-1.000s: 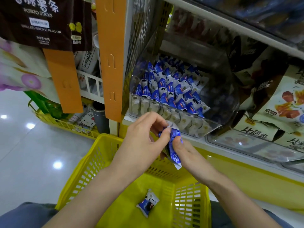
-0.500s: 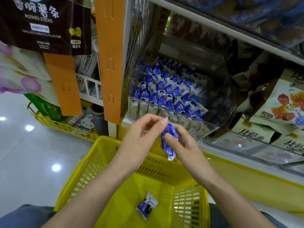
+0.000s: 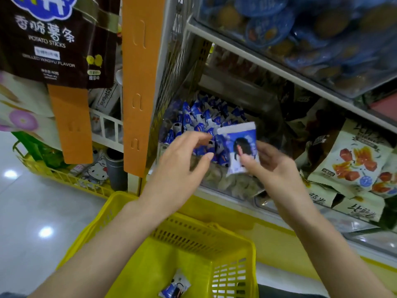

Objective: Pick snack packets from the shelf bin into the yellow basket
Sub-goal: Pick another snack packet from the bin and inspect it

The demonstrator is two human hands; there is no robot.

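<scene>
Ahead of your left hand [image 3: 182, 160] the shelf bin [image 3: 227, 181] is open on top, its clear front wall just under your fingers; the upper shelf [image 3: 268, 67] roofs it above; left of that hand the wire mesh panel [image 3: 171, 78] and orange strip [image 3: 139, 93] close the side; the held packet [image 3: 238, 145] in your right hand [image 3: 275, 168] hangs before the bin's right part; below both wrists the yellow basket [image 3: 210, 231] stands open, one loose packet [image 3: 175, 286] on its floor.

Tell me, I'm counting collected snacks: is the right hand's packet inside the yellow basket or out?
Out: the right hand holds the packet up by the shelf bin, above the yellow basket.
</scene>
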